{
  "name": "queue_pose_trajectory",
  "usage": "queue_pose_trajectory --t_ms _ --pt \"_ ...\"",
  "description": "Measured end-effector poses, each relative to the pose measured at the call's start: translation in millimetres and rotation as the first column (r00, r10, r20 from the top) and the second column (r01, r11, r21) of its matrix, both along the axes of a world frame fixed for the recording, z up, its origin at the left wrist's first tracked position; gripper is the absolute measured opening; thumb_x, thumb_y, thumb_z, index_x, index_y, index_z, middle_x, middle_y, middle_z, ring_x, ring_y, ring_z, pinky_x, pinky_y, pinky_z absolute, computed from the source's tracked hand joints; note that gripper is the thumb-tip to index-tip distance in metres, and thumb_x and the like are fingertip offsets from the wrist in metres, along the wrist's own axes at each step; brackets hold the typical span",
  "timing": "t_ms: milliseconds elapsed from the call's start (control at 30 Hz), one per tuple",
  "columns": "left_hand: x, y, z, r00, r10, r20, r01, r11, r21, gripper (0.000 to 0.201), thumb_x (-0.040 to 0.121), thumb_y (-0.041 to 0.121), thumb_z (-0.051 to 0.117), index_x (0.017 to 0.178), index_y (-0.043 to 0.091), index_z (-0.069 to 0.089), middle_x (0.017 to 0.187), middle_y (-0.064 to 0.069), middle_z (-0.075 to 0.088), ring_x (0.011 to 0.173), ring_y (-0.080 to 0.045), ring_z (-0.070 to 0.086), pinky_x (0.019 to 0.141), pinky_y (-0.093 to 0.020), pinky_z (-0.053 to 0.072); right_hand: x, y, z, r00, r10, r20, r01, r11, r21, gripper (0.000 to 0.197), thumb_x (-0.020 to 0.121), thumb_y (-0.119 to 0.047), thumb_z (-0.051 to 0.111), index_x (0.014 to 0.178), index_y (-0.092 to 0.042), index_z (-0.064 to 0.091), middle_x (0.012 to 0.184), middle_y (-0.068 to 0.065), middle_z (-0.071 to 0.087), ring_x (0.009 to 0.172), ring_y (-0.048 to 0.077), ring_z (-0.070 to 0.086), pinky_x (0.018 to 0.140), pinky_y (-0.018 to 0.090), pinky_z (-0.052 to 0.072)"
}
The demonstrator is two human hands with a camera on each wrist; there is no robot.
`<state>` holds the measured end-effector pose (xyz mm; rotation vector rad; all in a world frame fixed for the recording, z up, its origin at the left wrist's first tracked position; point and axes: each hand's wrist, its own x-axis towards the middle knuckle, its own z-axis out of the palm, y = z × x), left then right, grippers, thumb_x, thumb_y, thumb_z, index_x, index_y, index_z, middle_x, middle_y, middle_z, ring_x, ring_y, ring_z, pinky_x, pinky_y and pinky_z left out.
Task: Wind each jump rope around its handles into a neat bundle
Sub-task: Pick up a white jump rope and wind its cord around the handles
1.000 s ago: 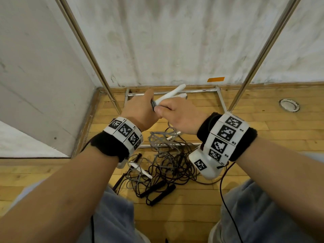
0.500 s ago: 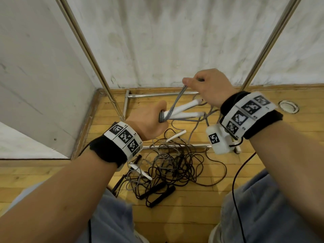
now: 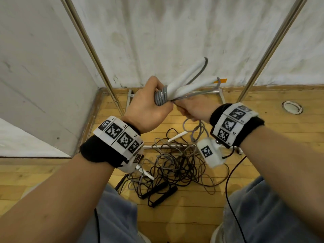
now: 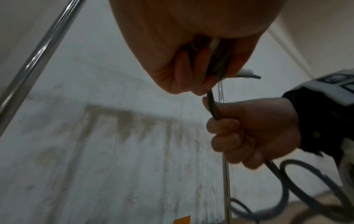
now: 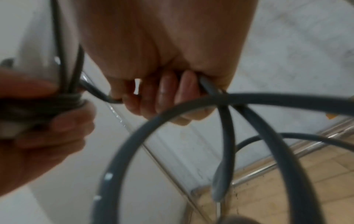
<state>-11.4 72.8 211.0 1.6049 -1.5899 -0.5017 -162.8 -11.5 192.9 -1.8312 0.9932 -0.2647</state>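
Observation:
My left hand (image 3: 149, 102) grips two white jump-rope handles (image 3: 189, 81) held together, pointing up and right, with several turns of grey rope (image 3: 161, 98) wound round their base. My right hand (image 3: 194, 109) sits just right of and below the left, its fingers curled round the loose grey rope (image 4: 213, 106), which hangs in loops (image 5: 191, 121) toward the floor. In the left wrist view the rope runs straight from my left fist (image 4: 195, 72) down into my right fist (image 4: 247, 133). A tangled pile of black and grey ropes (image 3: 175, 165) lies on the wooden floor below, with two black handles (image 3: 161, 192).
A metal rack frame stands ahead, with slanted poles (image 3: 93, 55) left and right (image 3: 273, 46) and a base bar (image 3: 168, 146) on the floor. White walls close the corner. A round floor fitting (image 3: 292, 106) sits at the right. My knees in blue trousers (image 3: 263, 216) flank the pile.
My right hand has come down from above the handles to below and beside my left hand, carrying the grey rope round. My left hand has lifted the handles higher, and more turns sit on them.

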Motion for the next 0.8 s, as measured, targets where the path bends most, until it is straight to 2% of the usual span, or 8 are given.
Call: queue_pose_trajectory --t_ms 100,167,267,400,500,633,700,800 --pt "1 -3 4 0.991 0.070 -0.117 -0.067 0.997 0.030 0.031 0.072 0.029 0.066 0.082 0.026 0.037 0.069 -0.004 0.054 0.057 -0.014 0.051 0.050 -0.031 0.042 14 15 -7 0.999 0.021 -0.042 -0.019 0.999 0.030 0.058 0.090 -0.065 0.024 0.053 -0.022 0.038 0.045 -0.010 0.037 0.038 0.007 0.028 0.039 0.017 0.028" --pt "3 -3 6 0.986 0.103 -0.130 -0.098 0.994 0.047 0.035 0.068 0.032 0.062 0.092 0.022 0.039 0.077 -0.014 0.063 0.064 -0.030 0.058 0.056 -0.044 0.048 19 21 -10 1.000 0.015 -0.014 -0.014 0.994 0.111 0.061 0.091 -0.066 0.019 0.054 -0.021 0.035 0.046 -0.008 0.033 0.041 0.010 0.024 0.039 0.019 0.025" --pt "2 -2 5 0.990 0.088 -0.113 -0.086 0.996 0.023 0.033 0.069 0.028 0.061 0.097 0.024 0.043 0.081 -0.017 0.064 0.069 -0.034 0.060 0.060 -0.045 0.050 22 26 -10 0.998 0.029 -0.047 -0.022 0.989 0.147 0.061 0.093 -0.064 0.015 0.056 -0.019 0.034 0.048 -0.007 0.031 0.043 0.011 0.023 0.042 0.022 0.024" --pt "4 -6 3 0.983 0.145 -0.114 -0.150 0.988 -0.033 0.021 0.073 0.024 0.061 0.081 0.022 0.042 0.072 -0.013 0.058 0.062 -0.028 0.054 0.053 -0.037 0.045 20 28 -14 0.998 -0.055 0.029 0.058 0.991 -0.120 0.047 0.099 -0.049 0.022 0.076 -0.018 0.047 0.061 -0.004 0.044 0.053 0.013 0.038 0.060 0.029 0.033" --pt "8 -12 7 0.964 0.225 -0.143 -0.233 0.972 -0.040 0.028 0.069 0.026 0.061 0.070 0.027 0.033 0.063 0.000 0.049 0.054 -0.017 0.046 0.044 -0.027 0.037 18 31 -16 0.987 -0.058 0.151 0.109 0.928 -0.356 0.008 0.099 -0.031 0.040 0.101 -0.023 0.042 0.062 -0.007 0.046 0.051 0.006 0.041 0.052 0.019 0.033" --pt "4 -12 9 0.955 0.193 -0.225 -0.204 0.979 -0.024 0.029 0.071 0.017 0.063 0.069 0.023 0.035 0.051 0.009 0.049 0.042 -0.003 0.045 0.042 -0.018 0.033 17 22 -20 0.987 -0.120 -0.103 0.045 0.835 -0.549 0.021 0.097 -0.029 0.044 0.077 -0.023 0.047 0.061 -0.005 0.046 0.061 0.018 0.045 0.058 0.031 0.032" --pt "-3 -11 9 0.962 0.123 -0.244 -0.128 0.992 -0.004 0.026 0.070 0.019 0.061 0.070 0.022 0.036 0.056 0.003 0.055 0.043 -0.011 0.046 0.044 -0.025 0.035 18 18 -18 0.967 -0.158 -0.201 0.045 0.879 -0.475 0.022 0.097 -0.029 0.045 0.076 -0.025 0.051 0.064 -0.004 0.051 0.069 0.021 0.049 0.059 0.031 0.036" --pt "-3 -12 11 0.974 0.118 -0.192 -0.129 0.991 -0.042 0.027 0.070 0.024 0.062 0.071 0.023 0.034 0.062 -0.005 0.051 0.048 -0.012 0.042 0.046 -0.025 0.034 20 20 -16 0.997 -0.067 -0.043 0.064 0.995 -0.071 0.024 0.096 -0.017 0.045 0.078 -0.023 0.058 0.075 -0.002 0.064 0.077 0.019 0.062 0.068 0.027 0.049"
